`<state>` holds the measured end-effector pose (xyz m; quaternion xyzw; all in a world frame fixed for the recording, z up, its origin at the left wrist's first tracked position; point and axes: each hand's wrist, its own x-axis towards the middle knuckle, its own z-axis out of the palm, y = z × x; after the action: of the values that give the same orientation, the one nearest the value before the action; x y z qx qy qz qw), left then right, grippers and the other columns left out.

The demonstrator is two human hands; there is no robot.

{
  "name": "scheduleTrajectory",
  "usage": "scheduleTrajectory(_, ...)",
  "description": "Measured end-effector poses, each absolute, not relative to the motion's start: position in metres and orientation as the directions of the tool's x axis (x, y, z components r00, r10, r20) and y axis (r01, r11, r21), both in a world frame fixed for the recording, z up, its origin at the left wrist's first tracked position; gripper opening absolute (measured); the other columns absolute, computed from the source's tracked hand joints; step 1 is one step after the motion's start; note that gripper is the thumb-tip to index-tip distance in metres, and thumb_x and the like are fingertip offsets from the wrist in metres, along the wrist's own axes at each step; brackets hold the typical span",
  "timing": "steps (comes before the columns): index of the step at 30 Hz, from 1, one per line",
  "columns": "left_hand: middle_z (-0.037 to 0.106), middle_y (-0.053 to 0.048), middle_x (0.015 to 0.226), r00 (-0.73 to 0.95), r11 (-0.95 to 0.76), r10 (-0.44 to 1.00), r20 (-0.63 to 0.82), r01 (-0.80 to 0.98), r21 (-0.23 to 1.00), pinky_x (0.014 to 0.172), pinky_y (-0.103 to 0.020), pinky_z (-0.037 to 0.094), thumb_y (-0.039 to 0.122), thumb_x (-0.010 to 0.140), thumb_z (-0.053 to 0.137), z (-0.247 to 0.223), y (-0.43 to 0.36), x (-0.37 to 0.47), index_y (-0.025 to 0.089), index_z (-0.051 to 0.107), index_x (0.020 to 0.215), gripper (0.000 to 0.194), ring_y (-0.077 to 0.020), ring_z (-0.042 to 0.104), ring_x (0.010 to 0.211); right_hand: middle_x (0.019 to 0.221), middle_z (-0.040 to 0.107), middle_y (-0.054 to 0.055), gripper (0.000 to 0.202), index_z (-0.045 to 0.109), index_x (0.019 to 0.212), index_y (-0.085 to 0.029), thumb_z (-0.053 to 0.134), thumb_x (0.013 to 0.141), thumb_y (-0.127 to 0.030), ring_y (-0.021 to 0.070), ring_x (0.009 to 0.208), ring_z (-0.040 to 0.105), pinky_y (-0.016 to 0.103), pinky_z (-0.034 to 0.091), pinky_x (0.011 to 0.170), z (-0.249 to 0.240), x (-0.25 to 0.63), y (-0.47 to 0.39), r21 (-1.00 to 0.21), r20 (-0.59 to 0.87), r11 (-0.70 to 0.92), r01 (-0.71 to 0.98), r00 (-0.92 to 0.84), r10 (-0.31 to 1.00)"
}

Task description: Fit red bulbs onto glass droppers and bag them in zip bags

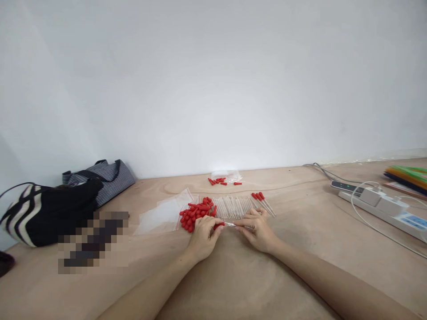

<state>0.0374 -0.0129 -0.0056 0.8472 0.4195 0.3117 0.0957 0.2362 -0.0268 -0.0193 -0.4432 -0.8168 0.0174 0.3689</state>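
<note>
My left hand (204, 234) pinches a red rubber bulb (219, 225). Between the fingers of my right hand (256, 229) is a clear glass dropper tube (229, 224), whose near end meets the bulb; how deep it sits inside is too small to tell. Just beyond my left hand lies a heap of red rubber bulbs (196, 213). A row of whitish glass tubes (231, 206) stretches along the table behind both hands. To its right, several tubes with red bulbs fitted (261, 196) lie side by side.
Clear plastic bags (160, 218) lie flat left of the heap. Farther back are more red bulbs and tubes (220, 181) by a bag. Dark bags (66, 209) stand at left; a power strip (383, 209) with white cables and colored folders (407, 178) are at right.
</note>
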Motion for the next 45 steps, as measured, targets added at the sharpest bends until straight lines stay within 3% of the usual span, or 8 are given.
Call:
scheduleTrajectory(9, 0.061, -0.001, 0.076, 0.448, -0.626, 0.772, 0.451, 0.656, 0.421, 0.076, -0.035, 0.031, 0.027, 0.083, 0.045, -0.004, -0.018, 0.038, 0.019, 0.057, 0.078, 0.015, -0.0170, 0.052, 0.077, 0.066, 0.059, -0.001, 0.023, 0.064, 0.092, -0.029, 0.047, 0.082, -0.018, 0.0135, 0.073, 0.045, 0.036, 0.019, 0.078, -0.019, 0.235, -0.026, -0.235, 0.630, 0.663, 0.711, -0.408, 0.661)
scheduleTrajectory(19, 0.061, 0.001, 0.074, 0.513, -0.693, 0.706, 0.488, 0.643, 0.327, 0.080, -0.036, 0.026, 0.024, 0.083, 0.047, -0.005, -0.020, 0.038, 0.019, 0.056, 0.076, 0.013, -0.0148, 0.051, 0.076, 0.067, 0.058, 0.000, 0.025, 0.063, 0.084, -0.023, 0.043, 0.077, -0.009, 0.0139, 0.073, 0.041, 0.037, 0.017, 0.079, -0.018, 0.237, -0.024, -0.068, 0.663, 0.706, 0.705, -0.497, 0.560)
scheduleTrajectory(26, 0.061, 0.002, 0.070, 0.545, -0.728, 0.668, 0.507, 0.621, 0.292, 0.080, -0.036, 0.025, 0.024, 0.083, 0.047, -0.005, -0.020, 0.040, 0.019, 0.055, 0.075, 0.013, -0.0142, 0.051, 0.074, 0.066, 0.058, 0.000, 0.015, 0.059, 0.076, -0.019, 0.045, 0.080, -0.017, 0.0133, 0.072, 0.042, 0.036, 0.017, 0.078, -0.017, 0.233, -0.026, -0.110, 0.621, 0.671, 0.733, -0.476, 0.622)
scheduleTrajectory(38, 0.061, 0.002, 0.069, 0.575, -0.769, 0.615, 0.540, 0.589, 0.248, 0.082, -0.036, 0.024, 0.021, 0.081, 0.047, -0.003, -0.025, 0.042, 0.019, 0.056, 0.072, 0.012, -0.0145, 0.052, 0.074, 0.061, 0.058, 0.000, 0.022, 0.056, 0.067, -0.017, 0.040, 0.082, -0.017, 0.0133, 0.071, 0.045, 0.035, 0.017, 0.078, -0.017, 0.227, -0.031, -0.204, 0.511, 0.608, 0.767, -0.447, 0.734)
scheduleTrajectory(45, 0.064, 0.002, 0.075, 0.585, -0.745, 0.653, 0.481, 0.610, 0.269, 0.087, -0.038, 0.022, 0.026, 0.081, 0.048, 0.001, -0.025, 0.040, 0.022, 0.058, 0.077, 0.011, -0.0152, 0.053, 0.079, 0.058, 0.058, -0.001, 0.025, 0.056, 0.065, -0.018, 0.039, 0.084, -0.017, 0.0119, 0.067, 0.046, 0.034, 0.019, 0.077, -0.013, 0.226, -0.029, -0.256, 0.462, 0.593, 0.763, -0.443, 0.769)
